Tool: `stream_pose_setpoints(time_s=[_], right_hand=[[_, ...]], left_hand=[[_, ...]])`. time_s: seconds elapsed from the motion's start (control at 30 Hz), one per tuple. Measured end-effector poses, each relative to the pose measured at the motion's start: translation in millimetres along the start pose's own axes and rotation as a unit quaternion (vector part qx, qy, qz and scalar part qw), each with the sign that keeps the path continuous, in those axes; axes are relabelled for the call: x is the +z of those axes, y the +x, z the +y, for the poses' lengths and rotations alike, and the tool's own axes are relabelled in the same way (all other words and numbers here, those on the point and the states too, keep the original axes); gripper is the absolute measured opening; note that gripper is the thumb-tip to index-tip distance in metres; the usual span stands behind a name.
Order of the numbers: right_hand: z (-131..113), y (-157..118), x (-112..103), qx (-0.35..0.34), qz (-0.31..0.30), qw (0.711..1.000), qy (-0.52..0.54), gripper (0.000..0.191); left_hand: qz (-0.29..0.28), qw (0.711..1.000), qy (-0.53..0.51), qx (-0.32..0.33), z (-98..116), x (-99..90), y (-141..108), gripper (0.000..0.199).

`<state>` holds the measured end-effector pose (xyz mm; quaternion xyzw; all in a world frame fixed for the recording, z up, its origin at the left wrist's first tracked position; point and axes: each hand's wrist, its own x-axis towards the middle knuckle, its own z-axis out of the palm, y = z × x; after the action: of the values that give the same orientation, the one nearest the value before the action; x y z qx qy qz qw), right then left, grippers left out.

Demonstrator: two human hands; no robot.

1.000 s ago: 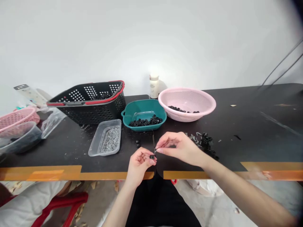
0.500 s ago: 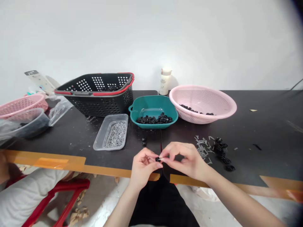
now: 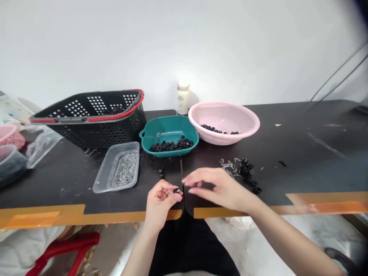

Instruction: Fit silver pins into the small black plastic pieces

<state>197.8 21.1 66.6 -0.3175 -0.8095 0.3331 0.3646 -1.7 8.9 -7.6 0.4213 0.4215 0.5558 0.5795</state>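
Note:
My left hand (image 3: 160,203) pinches a small black round plastic part (image 3: 176,190) between thumb and fingertips, above the table's front edge. A light, shiny spot shows at the part's end. Just to its right hovers my right hand (image 3: 215,188), thumb and fingers apart, with nothing visible between them. Behind my left hand a short row of black parts (image 3: 161,173) stands on the table. Right of my right hand lie loose metal pins (image 3: 228,165) and a small heap of black parts (image 3: 247,168).
A clear tray (image 3: 99,184) of metal pins stands at the left. Behind are a black basket (image 3: 100,132), a teal basin (image 3: 169,154) and a pink colander (image 3: 230,140), each containing black parts. A white bottle (image 3: 183,99) stands by the wall. Orange tape (image 3: 115,217) lines the table edge.
My right fingers have come off the black part and spread apart. My left hand still holds it. The view has turned to the right, so everything appears further left.

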Motion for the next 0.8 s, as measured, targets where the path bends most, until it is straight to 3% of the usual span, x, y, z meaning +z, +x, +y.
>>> stream_pose_setpoints(time_s=[0.1,0.23,0.27,0.33,0.5,0.8], right_hand=[[11.3,-22.6,-41.1,0.117,0.084,0.986,-0.085,0.016],[54.4,-64.2,-107.2,0.304,0.183,0.906,-0.232,0.035],[66.3,-73.1,-120.1,0.334,0.191,0.888,-0.250,0.040],[86.5,-85.6,-137.3,0.367,0.155,0.887,-0.234,0.047],[107.9,-88.8,-142.1,0.370,0.069,0.911,-0.167,0.048],[105.8,-84.2,-140.8,0.364,0.077,0.915,-0.154,0.039]], left_hand=[[-0.001,1.000,-0.003,-0.006,0.0,0.2,0.0,0.020],[-0.015,1.000,0.005,-0.001,1.4,2.4,-0.2,0.020],[-0.016,1.000,0.008,0.000,1.9,3.0,-0.2,0.020],[-0.019,1.000,0.011,0.001,2.5,4.0,-0.1,0.021],[-0.037,0.999,0.013,-0.004,3.0,4.3,-0.1,0.022],[-0.037,0.999,0.038,0.004,1.8,2.7,-0.3,0.021]])
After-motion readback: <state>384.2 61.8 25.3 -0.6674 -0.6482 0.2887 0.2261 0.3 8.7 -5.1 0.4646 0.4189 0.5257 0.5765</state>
